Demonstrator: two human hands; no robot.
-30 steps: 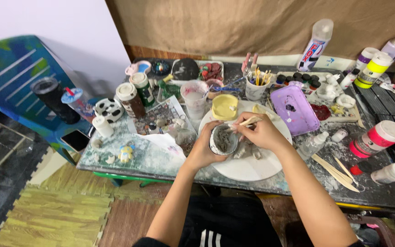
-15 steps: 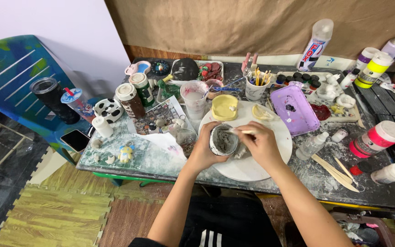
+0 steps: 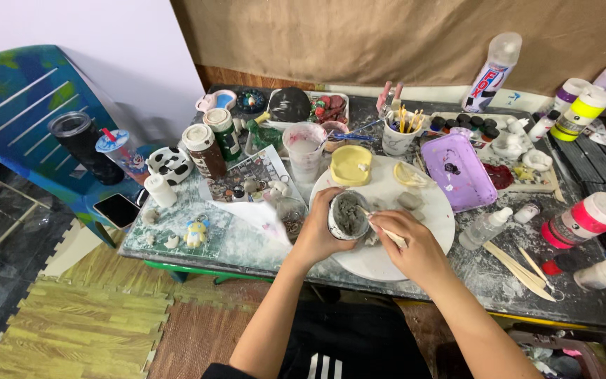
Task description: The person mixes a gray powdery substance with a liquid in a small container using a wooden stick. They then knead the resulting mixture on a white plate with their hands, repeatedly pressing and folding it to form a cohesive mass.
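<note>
Grey clay fills the small cup (image 3: 348, 215) that my left hand (image 3: 317, 235) grips, fingers wrapped round its side, just above the white round board (image 3: 415, 231). My right hand (image 3: 415, 249) is closed on a thin wooden stick (image 3: 380, 228), its tip reaching into the cup's grey mass.

Beneath them the desk (image 3: 247, 242) is dark, dusted white and crowded from edge to edge. Behind it hangs brown cloth below a pale wall; green and tan foam mats (image 3: 71, 330) cover the floor on my left, where a blue painted chair (image 3: 22, 105) carries a black tumbler (image 3: 82, 144) and a phone (image 3: 117, 209).

A white spray bottle with a red and blue label (image 3: 494, 70) leans at the back right. Near it stand a yellow-capped bottle (image 3: 576, 112) and a purple-capped one. At the right edge lies a white tube with a pink band (image 3: 583, 219), with a plain white one just below it.

A yellow square tub (image 3: 351, 165) sits at the board's far edge, beside a clear plastic cup (image 3: 304, 151) of cloudy white liquid. A white cup (image 3: 398, 137) holds brushes and sticks. A purple tray (image 3: 457, 172) lies right of the board, smudged dark in the middle.
</note>
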